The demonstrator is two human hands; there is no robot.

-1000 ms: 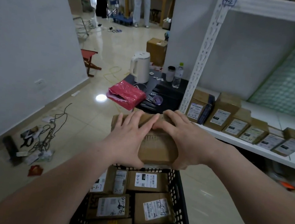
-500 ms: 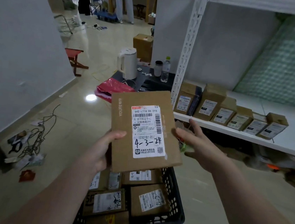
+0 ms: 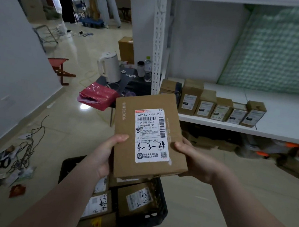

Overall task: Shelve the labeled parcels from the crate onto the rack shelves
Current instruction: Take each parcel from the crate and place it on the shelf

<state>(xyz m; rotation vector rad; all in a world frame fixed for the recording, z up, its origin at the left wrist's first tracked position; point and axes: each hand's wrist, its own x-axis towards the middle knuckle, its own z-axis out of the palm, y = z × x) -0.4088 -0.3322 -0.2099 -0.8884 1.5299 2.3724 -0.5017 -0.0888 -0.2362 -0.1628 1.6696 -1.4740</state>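
Note:
A flat brown cardboard parcel (image 3: pixel 124 129) with a white label hand-marked "4-3-24" is held face up above the black crate (image 3: pixel 161 211). My left hand (image 3: pixel 104 154) grips its left edge, thumb on top. My right hand (image 3: pixel 196 162) holds its right edge, thumb on the top face. Several more labeled parcels (image 3: pixel 136 198) lie inside the crate. The white rack shelf (image 3: pixel 284 119) to the right carries a row of several small labeled boxes (image 3: pixel 220 109) along its front.
The white rack post (image 3: pixel 158 45) stands just beyond the parcel. On the floor lie a red bag (image 3: pixel 96 95), a white kettle (image 3: pixel 109 67), a brown box (image 3: pixel 127 49), a red stool (image 3: pixel 60 69) and tangled cables (image 3: pixel 23 147). Someone's legs show at the far back.
The parcel was turned label-up and raised in my left hand. My right hand, apart from it half a second ago, now holds its right edge. The view has shifted right toward the rack.

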